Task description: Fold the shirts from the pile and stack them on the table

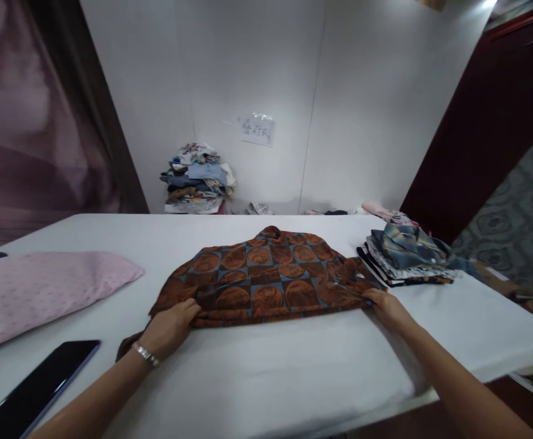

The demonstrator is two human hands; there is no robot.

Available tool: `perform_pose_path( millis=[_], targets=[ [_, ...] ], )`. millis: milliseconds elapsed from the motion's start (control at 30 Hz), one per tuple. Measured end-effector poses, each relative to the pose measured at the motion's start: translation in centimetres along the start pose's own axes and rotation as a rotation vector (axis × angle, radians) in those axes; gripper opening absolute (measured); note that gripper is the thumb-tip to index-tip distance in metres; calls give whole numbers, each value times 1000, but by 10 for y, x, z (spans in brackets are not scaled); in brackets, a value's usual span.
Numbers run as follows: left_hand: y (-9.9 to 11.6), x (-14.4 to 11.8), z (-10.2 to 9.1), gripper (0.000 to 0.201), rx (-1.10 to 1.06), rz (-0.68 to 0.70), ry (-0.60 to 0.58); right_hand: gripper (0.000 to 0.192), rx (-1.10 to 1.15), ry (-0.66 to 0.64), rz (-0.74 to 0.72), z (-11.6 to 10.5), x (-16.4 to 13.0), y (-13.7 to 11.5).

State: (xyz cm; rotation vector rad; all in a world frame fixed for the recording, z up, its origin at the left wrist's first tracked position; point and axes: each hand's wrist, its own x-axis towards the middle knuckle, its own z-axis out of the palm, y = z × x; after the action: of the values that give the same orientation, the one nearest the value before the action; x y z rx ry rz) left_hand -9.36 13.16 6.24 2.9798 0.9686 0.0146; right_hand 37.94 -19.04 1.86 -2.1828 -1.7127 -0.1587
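Note:
A brown shirt (266,274) printed with orange circles on a blue grid lies partly folded in the middle of the white table (257,378). My left hand (170,329), a metal bracelet at its wrist, pinches the shirt's near-left corner. At the near-right edge of the shirt my right hand (388,308) grips the cloth. Both hands rest low on the table top.
A pink dotted cloth (42,289) lies at the left, with a dark phone (33,390) near the front-left edge. A stack of folded clothes (408,256) sits at the right. A heap of clothes (197,180) stands against the white back wall.

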Motion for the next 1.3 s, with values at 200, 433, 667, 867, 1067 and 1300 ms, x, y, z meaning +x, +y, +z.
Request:
perform_pose_path(
  millis=[200,433,667,867,1067,1300],
  targets=[
    [2,-43,4,42,-79,12,-11,42,-30,-14,3,-2,-42,-4],
    [10,-55,2,53,-103,-37,-66,55,4,-209,127,-26,-24,-36],
    [20,-62,-16,62,-113,-138,-104,39,539,-265,167,-34,92,-89],
    [37,-39,5,41,-172,60,42,26,529,-124,27,21,234,-138],
    [41,-23,22,37,-189,82,74,25,557,-212,-74,32,233,-159],
    [28,-7,13,38,-137,23,111,28,384,-239,26,-3,102,-111]
  ],
)
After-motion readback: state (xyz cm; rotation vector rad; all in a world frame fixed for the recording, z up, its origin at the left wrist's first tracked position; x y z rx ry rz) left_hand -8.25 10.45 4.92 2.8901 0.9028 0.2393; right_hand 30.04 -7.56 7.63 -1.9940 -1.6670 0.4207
